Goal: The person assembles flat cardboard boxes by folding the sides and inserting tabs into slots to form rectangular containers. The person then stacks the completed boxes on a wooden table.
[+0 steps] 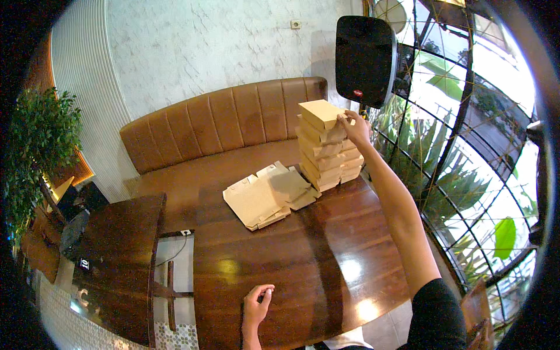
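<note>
Wide table (291, 256) between stack (318, 153) and half-curled, empty left hand (255, 304), right hand (357, 128) pinching edge of top box (321, 113)

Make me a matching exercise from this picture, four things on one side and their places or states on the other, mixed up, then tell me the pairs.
Things:
1. Right hand
2. Left hand
3. Flat cardboard
4. Speaker

Places or states:
A. Lying left of the box stack
B. Black, in front of the wall
C. At the top box
D. Fingers curled, low in the picture

Pairs: 1-C, 2-D, 3-A, 4-B
</note>
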The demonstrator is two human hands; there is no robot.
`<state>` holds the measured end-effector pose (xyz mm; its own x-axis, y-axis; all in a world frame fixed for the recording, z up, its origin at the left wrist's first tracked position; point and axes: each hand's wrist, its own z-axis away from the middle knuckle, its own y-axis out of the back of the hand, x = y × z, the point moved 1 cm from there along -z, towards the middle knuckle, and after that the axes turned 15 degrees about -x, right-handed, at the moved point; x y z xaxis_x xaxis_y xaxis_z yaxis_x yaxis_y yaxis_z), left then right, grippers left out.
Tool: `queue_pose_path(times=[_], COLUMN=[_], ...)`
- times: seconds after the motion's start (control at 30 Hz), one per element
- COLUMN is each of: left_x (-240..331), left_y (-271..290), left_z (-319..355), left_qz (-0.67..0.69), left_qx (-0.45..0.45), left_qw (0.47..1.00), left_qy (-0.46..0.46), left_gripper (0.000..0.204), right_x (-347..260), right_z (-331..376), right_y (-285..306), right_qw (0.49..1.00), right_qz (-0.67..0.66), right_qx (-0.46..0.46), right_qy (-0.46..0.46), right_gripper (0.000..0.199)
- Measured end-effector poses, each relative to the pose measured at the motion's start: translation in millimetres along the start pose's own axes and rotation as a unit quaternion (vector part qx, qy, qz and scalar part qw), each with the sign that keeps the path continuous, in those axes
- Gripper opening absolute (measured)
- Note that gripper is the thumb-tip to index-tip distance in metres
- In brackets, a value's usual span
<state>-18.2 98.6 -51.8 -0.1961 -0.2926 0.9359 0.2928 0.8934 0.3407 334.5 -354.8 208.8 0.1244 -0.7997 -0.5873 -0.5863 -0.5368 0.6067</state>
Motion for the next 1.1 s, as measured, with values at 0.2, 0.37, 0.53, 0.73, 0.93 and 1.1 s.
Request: queue_pose_path(times=[0.2,0.37,0.53,0.73,0.93,1.1], left_x=[-5.7,-7.7,-6.2,4.5,2.2,-21.5], left_y=[-1.3,-3.3,2.9,23.3,31.1,15.0], left_z=[0.2,1.0,-6.9,-90.5,-244.8,-322.1], left_qz=[0.001,-0.009,0.009,-0.039,-0.295,-0.445], left_qx=[0.001,0.003,-0.018,0.015,0.086,0.015], left_qw=[1.000,1.000,0.999,0.999,0.951,0.895], left_qy=[0.006,-0.010,0.049,0.000,-0.031,0.029], left_gripper=[0.022,0.022,0.022,0.022,0.031,0.047], right_x=[-4.1,8.0,9.5,1.4,7.4,6.2], right_z=[-11.0,112.3,295.1,353.0,348.7,345.2], right_y=[-4.4,-31.0,-101.0,-140.6,-138.3,-139.7], right_qw=[0.999,0.984,0.945,0.962,0.958,0.959], right_qz=[-0.021,-0.157,-0.313,-0.195,-0.166,-0.147], right_qx=[-0.019,0.078,-0.089,-0.188,-0.233,-0.238], right_qy=[-0.021,0.031,0.004,-0.027,-0.012,-0.050], right_gripper=[0.081,0.055,0.020,0.015,0.015,0.015])
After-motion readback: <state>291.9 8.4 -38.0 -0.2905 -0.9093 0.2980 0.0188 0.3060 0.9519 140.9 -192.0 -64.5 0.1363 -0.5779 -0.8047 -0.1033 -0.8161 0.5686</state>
